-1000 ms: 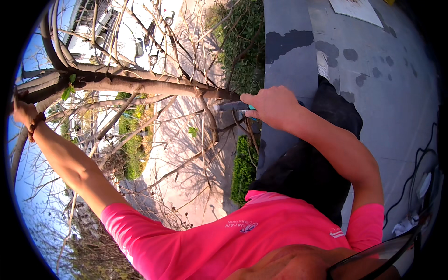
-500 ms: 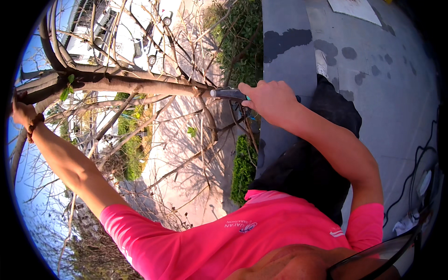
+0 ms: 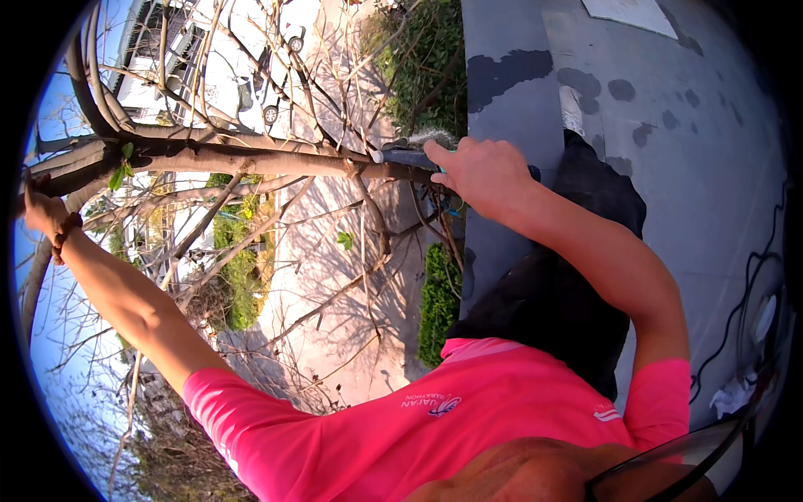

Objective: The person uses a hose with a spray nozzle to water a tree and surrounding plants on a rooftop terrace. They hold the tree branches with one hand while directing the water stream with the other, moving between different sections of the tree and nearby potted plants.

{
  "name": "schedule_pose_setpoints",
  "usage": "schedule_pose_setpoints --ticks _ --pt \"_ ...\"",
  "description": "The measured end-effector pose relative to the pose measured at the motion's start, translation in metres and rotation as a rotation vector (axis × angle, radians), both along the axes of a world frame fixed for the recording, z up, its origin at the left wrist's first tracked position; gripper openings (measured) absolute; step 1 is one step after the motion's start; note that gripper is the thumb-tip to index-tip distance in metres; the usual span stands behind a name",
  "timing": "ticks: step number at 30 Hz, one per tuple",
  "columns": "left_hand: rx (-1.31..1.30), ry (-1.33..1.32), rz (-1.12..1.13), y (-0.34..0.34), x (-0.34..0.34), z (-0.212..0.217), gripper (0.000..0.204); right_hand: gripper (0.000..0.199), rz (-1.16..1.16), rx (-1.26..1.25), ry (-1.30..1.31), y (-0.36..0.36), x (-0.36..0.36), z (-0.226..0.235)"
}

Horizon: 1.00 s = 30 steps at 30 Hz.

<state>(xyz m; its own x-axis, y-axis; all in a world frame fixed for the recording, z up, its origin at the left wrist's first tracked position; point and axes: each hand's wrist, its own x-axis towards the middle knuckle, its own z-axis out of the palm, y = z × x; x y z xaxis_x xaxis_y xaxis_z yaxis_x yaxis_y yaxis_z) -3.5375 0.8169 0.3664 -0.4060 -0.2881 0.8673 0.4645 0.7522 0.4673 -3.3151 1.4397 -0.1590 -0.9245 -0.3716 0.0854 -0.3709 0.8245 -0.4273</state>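
A thick tree branch (image 3: pixel 268 161) runs across the upper left. At the far left edge my left hand (image 3: pixel 43 209) is closed round the limb, with a brown bracelet on its wrist. My right hand (image 3: pixel 485 174) grips a small power saw (image 3: pixel 408 158), which has a dark elongated body and a pale rounded tip. This tool lies along the branch's right end. Pale dust (image 3: pixel 432 136) sprays up beside it. My fingers hide the handle, and the cutting edge cannot be made out.
Thin bare twigs (image 3: pixel 322 217) surround the limb. Far below are a paved yard (image 3: pixel 335 284), a white car (image 3: pixel 280 75) and green hedges (image 3: pixel 438 293). On the right lies a grey roof surface (image 3: pixel 669 192) with dark stains, its edge beside the branch. A black cable (image 3: pixel 747 289) curls there.
The saw has turned slightly and sits against the branch, with dust flying beside it. My right hand has shifted slightly left and up. My left hand keeps its hold.
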Motion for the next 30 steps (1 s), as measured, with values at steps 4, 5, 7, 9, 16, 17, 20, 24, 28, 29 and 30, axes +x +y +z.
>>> schedule_pose_setpoints --ticks 4,5,7,9,16,17,20,24,28,29,30 --pt "0.006 0.012 -0.007 0.005 0.001 0.0 0.021 0.042 0.163 0.067 -0.074 -0.003 0.007 -0.006" --pt "0.007 0.011 -0.006 0.006 0.0 -0.001 0.021 0.041 0.161 0.069 -0.084 -0.002 0.006 -0.004" --pt "0.007 0.014 -0.007 0.007 -0.001 -0.005 0.022 0.04 0.101 0.056 -0.055 -0.001 0.004 -0.001" --pt "0.003 0.019 -0.003 0.008 0.001 -0.003 0.023 0.039 -0.013 0.024 0.027 0.0 -0.001 0.0" --pt "0.023 0.031 -0.015 0.015 0.001 -0.005 0.025 0.04 0.229 0.088 -0.17 -0.007 0.011 -0.004" --pt "0.028 0.03 -0.014 0.015 0.002 -0.007 0.026 0.04 0.189 0.066 -0.147 -0.008 0.009 -0.003" --pt "0.038 0.039 -0.031 0.015 0.005 -0.008 0.026 0.04 0.071 -0.003 -0.066 -0.004 0.004 0.002" --pt "0.048 0.051 -0.019 0.019 0.009 -0.003 0.027 0.04 0.084 -0.021 -0.053 -0.003 0.008 0.001" --pt "0.121 0.013 0.085 0.038 0.007 -0.014 0.028 0.041 0.272 0.118 -0.157 -0.005 0.01 -0.007" --pt "0.141 0.063 -0.01 0.037 0.007 -0.011 0.029 0.041 0.229 0.089 -0.123 -0.005 0.009 -0.007" --pt "0.116 0.084 -0.039 0.033 0.01 -0.008 0.031 0.041 0.185 0.06 -0.089 -0.004 0.006 -0.006"
